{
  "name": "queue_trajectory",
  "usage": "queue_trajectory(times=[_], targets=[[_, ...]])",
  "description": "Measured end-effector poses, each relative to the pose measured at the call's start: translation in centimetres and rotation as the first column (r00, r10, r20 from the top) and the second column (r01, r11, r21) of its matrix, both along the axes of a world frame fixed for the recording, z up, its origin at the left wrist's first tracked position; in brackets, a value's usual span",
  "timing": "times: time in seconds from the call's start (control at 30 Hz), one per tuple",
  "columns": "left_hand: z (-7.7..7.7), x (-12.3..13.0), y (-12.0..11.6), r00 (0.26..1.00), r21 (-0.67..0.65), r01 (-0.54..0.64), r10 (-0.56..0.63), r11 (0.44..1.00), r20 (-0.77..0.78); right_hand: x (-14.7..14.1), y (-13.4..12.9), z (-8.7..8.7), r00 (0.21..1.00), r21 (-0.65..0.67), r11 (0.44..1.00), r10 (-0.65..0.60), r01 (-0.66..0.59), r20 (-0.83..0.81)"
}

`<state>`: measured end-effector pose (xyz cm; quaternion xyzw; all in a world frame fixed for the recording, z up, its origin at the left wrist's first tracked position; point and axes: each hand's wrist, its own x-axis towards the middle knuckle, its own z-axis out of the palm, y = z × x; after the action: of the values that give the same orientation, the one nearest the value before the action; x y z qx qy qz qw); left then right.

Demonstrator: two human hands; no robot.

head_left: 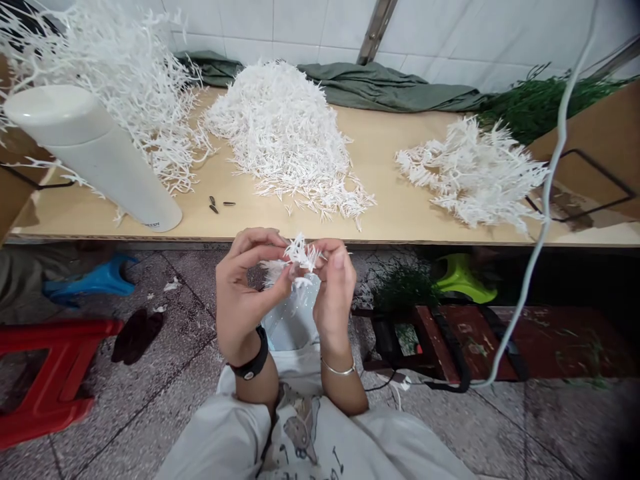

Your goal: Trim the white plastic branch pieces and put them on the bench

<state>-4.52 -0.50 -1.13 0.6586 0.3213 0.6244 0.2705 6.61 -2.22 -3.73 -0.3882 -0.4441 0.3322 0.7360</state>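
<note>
Between both hands I hold a small bunch of white, branching plastic-looking sprigs, just off the table's front edge. My left hand, with a black band at the wrist, pinches the bunch from the left between thumb and fingers. From the right, my right hand grips the same bunch; a silver bangle circles that wrist. Under the hands a pale translucent bag or bin shows, partly hidden, with more white bits at its top. On the table beyond lies a large heap of short white sprigs.
A white bottle stands at the left before a tangled white pile. Three dark seeds lie nearby. At right are another white pile and a hanging grey cable. Stools, one red, stand on the floor.
</note>
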Motion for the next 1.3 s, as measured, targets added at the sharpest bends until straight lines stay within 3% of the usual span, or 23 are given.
queue_trajectory(times=[0.1,0.2,0.33,0.5,0.6,0.7,0.83,0.93,1.03,1.1,1.2,1.3], targets=[[0.2,-0.1,-0.2,0.998,-0.013,0.065,-0.065,0.998,-0.011,1.3,-0.1,0.4,0.971,-0.109,0.968,0.233,-0.225,0.06],[0.4,-0.1,-0.3,0.991,-0.044,0.134,-0.134,0.99,0.007,2.3,-0.8,1.0,0.95,-0.148,0.954,0.28,-0.26,0.135],[0.6,0.1,-0.5,0.986,-0.1,0.146,-0.137,0.984,0.096,2.3,-1.9,1.6,0.978,-0.078,0.997,-0.005,0.022,0.21],[0.6,0.5,-1.1,0.977,-0.16,0.199,-0.184,0.967,0.104,0.9,-1.8,1.6,0.926,0.129,0.952,-0.301,0.278,0.227],[0.4,0.5,-1.1,0.949,-0.196,0.315,-0.301,0.929,0.097,0.3,-1.6,1.6,0.893,0.239,0.903,-0.404,0.356,0.196],[0.3,0.7,-0.9,0.927,-0.132,0.373,-0.375,0.918,0.007,0.2,-1.5,1.6,0.9,0.248,0.897,-0.409,0.365,0.153],[0.4,1.1,-0.7,0.952,-0.088,0.293,-0.299,0.952,-0.067,0.7,-1.5,1.5,0.945,0.152,0.944,-0.31,0.293,0.105],[0.4,1.6,-0.8,0.967,-0.121,0.251,-0.254,0.96,-0.004,1.2,-1.5,1.2,0.977,0.051,0.98,-0.198,0.194,0.082],[0.4,2.0,-0.9,0.982,-0.166,0.185,-0.177,0.968,0.065,1.6,-1.6,1.3,0.977,-0.007,0.983,-0.184,0.186,0.11],[0.5,2.3,-1.0,0.988,-0.18,0.136,-0.121,0.974,0.091,1.7,-1.7,1.5,0.951,0.029,0.966,-0.258,0.257,0.17],[0.6,2.7,-1.0,0.991,-0.176,0.074,-0.053,0.982,0.123,1.8,-2.0,2.1,0.888,0.189,0.92,-0.383,0.343,0.253],[0.6,3.1,-1.1,0.989,-0.171,0.011,0.014,0.985,0.147,1.7,-2.5,2.5,0.847,0.293,0.901,-0.41,0.319,0.338]])
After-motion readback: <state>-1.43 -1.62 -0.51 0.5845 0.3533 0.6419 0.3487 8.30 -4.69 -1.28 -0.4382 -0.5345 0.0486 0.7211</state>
